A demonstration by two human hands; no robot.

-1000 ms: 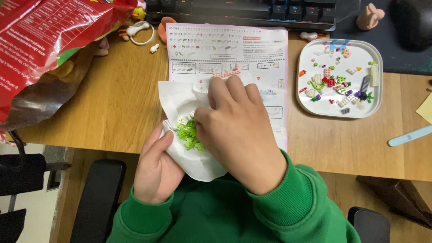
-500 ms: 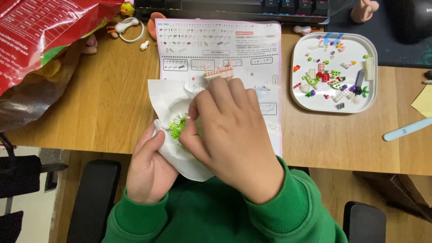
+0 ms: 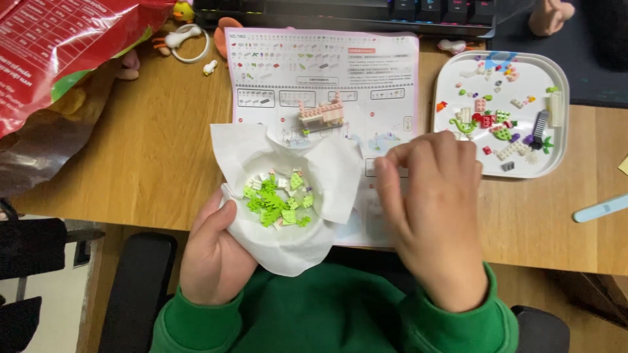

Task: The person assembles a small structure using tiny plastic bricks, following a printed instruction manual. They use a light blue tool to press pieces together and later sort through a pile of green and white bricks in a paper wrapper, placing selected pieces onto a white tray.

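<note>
The left hand cups a white tissue-lined dish from below and the near side, fingers curled under its edge and thumb lying along the rim, so the dish sits steady at the desk's front edge with its contents open to view. Just above that thumb, inside the hollow, lies a loose heap of small green building pieces with a few pale ones mixed in; the paper's raised corners keep them from rolling out. The right hand hovers to the side of the dish, over the printed instruction sheet, fingertips drawn together as if pinching something tiny, though whether a piece sits between them cannot be told from this angle. Beyond those fingertips, on the sheet, stands a small pink and cream brick model. Further out past the right hand's knuckles, a white square tray holds sorted coloured pieces, kept apart from the green ones. A red bag lies well off beyond the left hand.
</note>
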